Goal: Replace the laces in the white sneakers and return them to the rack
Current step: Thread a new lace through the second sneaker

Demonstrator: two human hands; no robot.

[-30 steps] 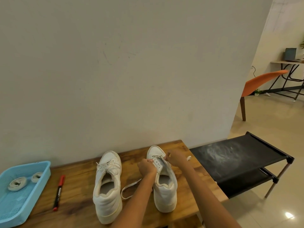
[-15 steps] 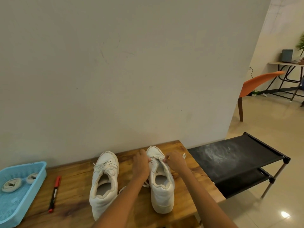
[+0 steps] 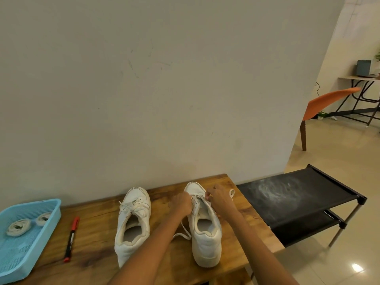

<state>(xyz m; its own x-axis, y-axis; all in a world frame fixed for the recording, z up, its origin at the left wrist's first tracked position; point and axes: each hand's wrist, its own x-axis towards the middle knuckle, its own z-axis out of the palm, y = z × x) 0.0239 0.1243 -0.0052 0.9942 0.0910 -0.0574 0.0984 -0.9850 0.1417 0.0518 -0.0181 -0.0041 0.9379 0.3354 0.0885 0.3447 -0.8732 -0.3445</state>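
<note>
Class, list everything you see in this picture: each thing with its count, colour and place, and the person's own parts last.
sneakers: 2, white, on the table
loose lace: 1, white, between the sneakers
marker: 1, red and black, left of the sneakers
basket: 1, light blue, table's left end
lace coils: 2, off-white, in the basket
table: 1, brown wood, against the wall
rack: 1, black, right of the table
chair: 1, orange, far right
left hand: on the right sneaker's lacing
right hand: pinching its lace

Home entryway: shoe rack [image 3: 298, 200], wooden bench [image 3: 98, 219], tiled floor [image 3: 329, 260].
</note>
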